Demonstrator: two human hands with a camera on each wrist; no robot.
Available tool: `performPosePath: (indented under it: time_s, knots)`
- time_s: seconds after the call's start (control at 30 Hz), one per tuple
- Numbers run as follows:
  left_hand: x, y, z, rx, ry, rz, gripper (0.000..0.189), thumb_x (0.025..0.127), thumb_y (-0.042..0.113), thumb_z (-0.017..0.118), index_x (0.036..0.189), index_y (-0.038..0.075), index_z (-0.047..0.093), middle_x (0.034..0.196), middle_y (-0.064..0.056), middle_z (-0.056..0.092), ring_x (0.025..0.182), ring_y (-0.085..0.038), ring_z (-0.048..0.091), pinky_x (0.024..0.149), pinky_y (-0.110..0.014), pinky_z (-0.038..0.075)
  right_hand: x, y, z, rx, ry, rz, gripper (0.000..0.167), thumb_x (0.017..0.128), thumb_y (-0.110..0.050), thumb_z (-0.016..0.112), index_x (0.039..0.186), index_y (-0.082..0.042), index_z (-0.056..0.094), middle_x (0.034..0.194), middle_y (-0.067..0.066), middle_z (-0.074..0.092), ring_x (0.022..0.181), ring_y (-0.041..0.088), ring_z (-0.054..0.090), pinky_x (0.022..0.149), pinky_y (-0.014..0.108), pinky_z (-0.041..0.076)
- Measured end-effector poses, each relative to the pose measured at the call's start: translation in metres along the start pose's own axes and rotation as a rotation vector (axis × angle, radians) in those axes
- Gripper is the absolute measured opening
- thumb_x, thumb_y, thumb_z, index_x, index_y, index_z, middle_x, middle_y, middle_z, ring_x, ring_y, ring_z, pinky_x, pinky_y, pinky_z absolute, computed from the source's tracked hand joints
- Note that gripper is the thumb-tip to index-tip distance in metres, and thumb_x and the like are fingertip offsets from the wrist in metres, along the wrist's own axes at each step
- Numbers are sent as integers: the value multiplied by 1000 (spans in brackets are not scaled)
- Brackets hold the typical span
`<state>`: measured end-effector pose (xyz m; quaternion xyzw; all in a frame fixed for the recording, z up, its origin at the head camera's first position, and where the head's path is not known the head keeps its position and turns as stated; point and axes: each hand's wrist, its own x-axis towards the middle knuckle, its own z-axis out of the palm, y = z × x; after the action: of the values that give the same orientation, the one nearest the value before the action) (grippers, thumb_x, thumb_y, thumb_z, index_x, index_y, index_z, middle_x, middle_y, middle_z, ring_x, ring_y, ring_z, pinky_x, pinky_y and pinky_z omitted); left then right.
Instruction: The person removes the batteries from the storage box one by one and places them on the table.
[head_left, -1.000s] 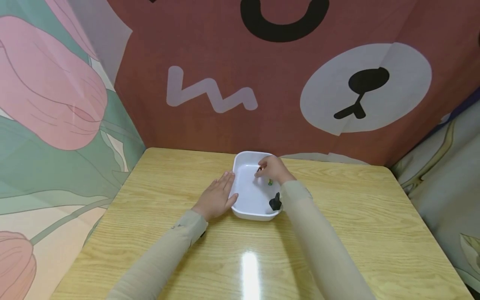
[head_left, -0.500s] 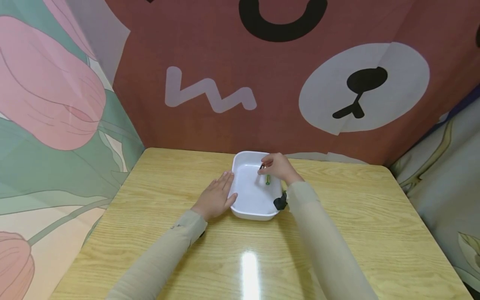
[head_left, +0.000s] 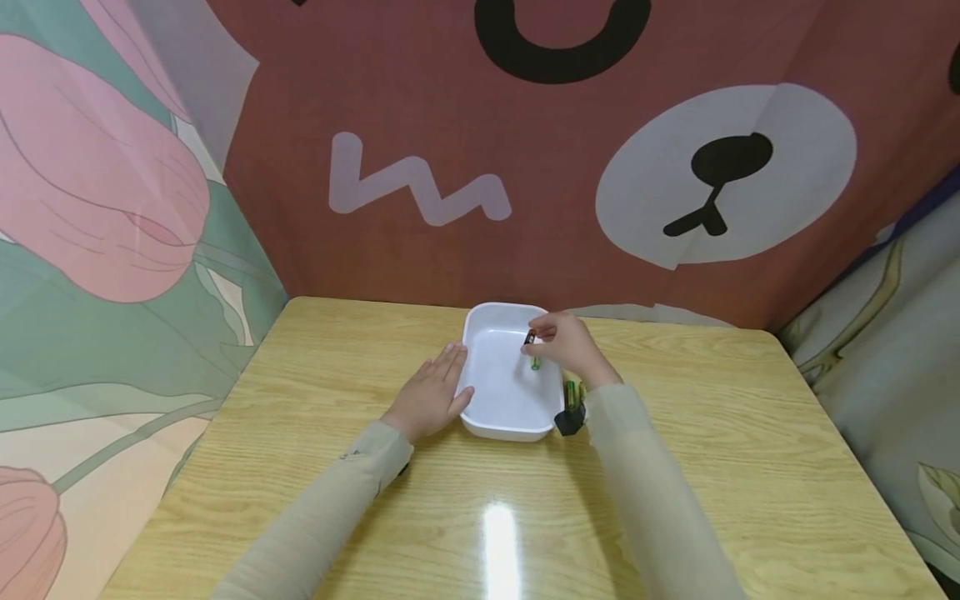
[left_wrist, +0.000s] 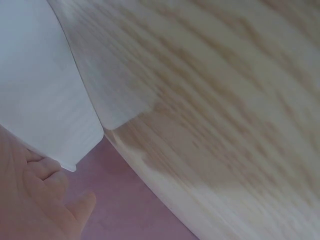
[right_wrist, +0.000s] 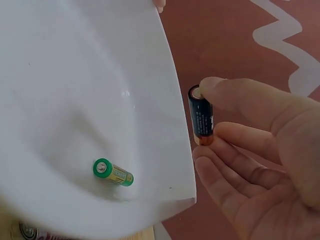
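My right hand (head_left: 567,346) pinches a black and copper battery (right_wrist: 202,117) end to end between thumb and fingers, above the far right part of the white tray (head_left: 498,415). In the right wrist view, a green and yellow battery (right_wrist: 115,172) lies inside the tray near the wall. My left hand (head_left: 431,396) lies with straight fingers along the tray's left rim. In the left wrist view, its fingertips (left_wrist: 54,175) are right at the tray's edge.
Green and yellow batteries (head_left: 573,393) lie on the wooden table (head_left: 712,433) just right of the tray, partly hidden by a black wrist-worn device (head_left: 570,421). A brown curtain with a bear face (head_left: 420,267) hangs behind the table's far edge.
My right hand has drawn back to the right with the battery, and the battery has come more into sight. More of the batteries right of the tray shows. My left hand stays still.
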<state>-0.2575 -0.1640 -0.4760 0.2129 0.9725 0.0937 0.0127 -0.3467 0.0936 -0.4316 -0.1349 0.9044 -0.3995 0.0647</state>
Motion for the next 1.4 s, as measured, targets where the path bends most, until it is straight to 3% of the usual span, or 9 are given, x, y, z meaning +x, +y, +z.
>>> performPosePath:
  time_s: [0.6,1.0,1.2,1.4]
  knots:
    - [0,1,-2,-10,-5,-12,73,108,47,29,161,0,14,168,-15,14,156,-28,11,124,-48,20,-37,-4,-9,59,80,-33,45,85,-20,83,125,-2,69,130,13,58,119,33,60,102,43,51]
    - [2,-1,1,-14,-16,-10,72,109,44,33,162,1,11,169,-13,11,156,-27,8,124,-47,18,-59,10,-22,89,104,-46,47,88,-22,80,130,-5,67,132,12,56,125,38,57,102,49,52]
    - [1,-1,-1,-13,-20,-7,72,109,46,31,162,1,11,169,-13,11,156,-26,8,124,-47,18,-68,18,-28,87,123,-42,50,90,-22,79,133,-1,64,135,15,54,126,40,56,101,50,52]
    - [1,-2,-1,-9,-25,-8,73,108,48,28,162,2,10,169,-12,9,156,-26,7,124,-47,18,-77,25,-32,110,141,-33,49,91,-21,78,135,-5,63,136,14,53,128,41,55,101,52,51]
